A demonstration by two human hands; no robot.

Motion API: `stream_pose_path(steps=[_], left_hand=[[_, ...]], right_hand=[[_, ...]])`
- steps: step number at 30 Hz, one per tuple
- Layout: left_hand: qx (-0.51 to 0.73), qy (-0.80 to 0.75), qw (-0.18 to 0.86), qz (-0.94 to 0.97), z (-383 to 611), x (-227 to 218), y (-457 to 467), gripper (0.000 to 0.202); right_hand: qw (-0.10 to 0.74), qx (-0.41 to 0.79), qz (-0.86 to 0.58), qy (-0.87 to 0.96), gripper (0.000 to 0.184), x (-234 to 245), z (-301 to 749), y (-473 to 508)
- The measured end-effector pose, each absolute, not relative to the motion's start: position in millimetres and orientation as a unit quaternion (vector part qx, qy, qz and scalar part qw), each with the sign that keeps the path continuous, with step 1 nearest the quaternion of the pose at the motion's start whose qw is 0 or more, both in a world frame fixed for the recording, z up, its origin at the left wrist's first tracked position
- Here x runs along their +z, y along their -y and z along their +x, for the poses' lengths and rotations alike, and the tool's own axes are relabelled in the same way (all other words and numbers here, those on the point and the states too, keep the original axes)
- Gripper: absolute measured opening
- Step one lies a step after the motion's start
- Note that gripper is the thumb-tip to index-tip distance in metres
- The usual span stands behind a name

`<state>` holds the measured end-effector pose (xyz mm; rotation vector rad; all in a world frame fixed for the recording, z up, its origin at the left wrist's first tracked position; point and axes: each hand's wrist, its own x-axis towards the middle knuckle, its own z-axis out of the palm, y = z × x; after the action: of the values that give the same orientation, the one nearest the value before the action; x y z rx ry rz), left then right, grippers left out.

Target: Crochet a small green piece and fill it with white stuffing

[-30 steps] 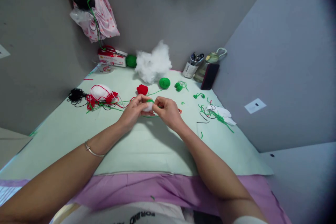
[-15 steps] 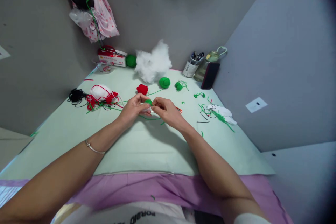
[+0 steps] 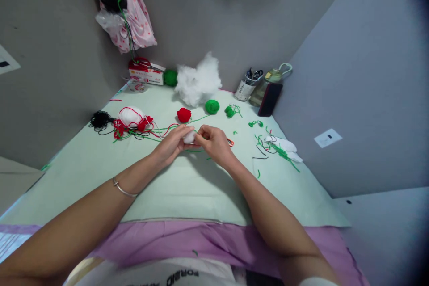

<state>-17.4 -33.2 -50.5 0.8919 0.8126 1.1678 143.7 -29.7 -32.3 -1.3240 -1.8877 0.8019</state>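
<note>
My left hand is closed around a small, rounded white piece, which looks soft and stuffed or knitted. At its right side, my right hand pinches with thumb and forefinger; a bit of green shows by the fingertips, but what they grip is too small to make out. Both hands are over the middle of the table. Just right of my right hand, a small orange thing shows, partly covered. Behind the hands lie a red yarn ball and a green yarn ball.
White stuffing is heaped at the back, near a box with red scissors. Tangled yarn surrounds a white ball on the left. A pen cup, phone and bottle stand back right; yarn scraps lie right.
The piece in my left hand has turned: green showed on top before, and now its white side faces up. My right hand has stayed close to it. The view has shifted slightly.
</note>
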Motion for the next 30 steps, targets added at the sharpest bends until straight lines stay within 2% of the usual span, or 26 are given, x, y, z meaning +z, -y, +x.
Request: stream_pose_path(steps=[7,13,18,24,30], left_hand=[[0.487,-0.339,0.680,0.431,-22,-46,32,0.026],[0.526,-0.373,0.619,0.448,-14,-64,26,0.027],[0.560,-0.376,0.575,0.463,-12,-66,26,0.029],[0.526,-0.349,0.605,0.485,-20,-54,32,0.027],[0.500,-0.356,0.606,0.506,-25,-55,30,0.035]], right_hand=[[0.372,0.323,-0.514,0.702,0.029,-29,156,20],[0.345,0.336,-0.478,0.734,0.021,-24,149,31],[0.349,0.351,-0.482,0.723,0.022,-29,143,32],[0.364,0.326,-0.516,0.704,0.018,-31,144,27],[0.333,0.310,-0.503,0.735,0.020,-24,151,32]])
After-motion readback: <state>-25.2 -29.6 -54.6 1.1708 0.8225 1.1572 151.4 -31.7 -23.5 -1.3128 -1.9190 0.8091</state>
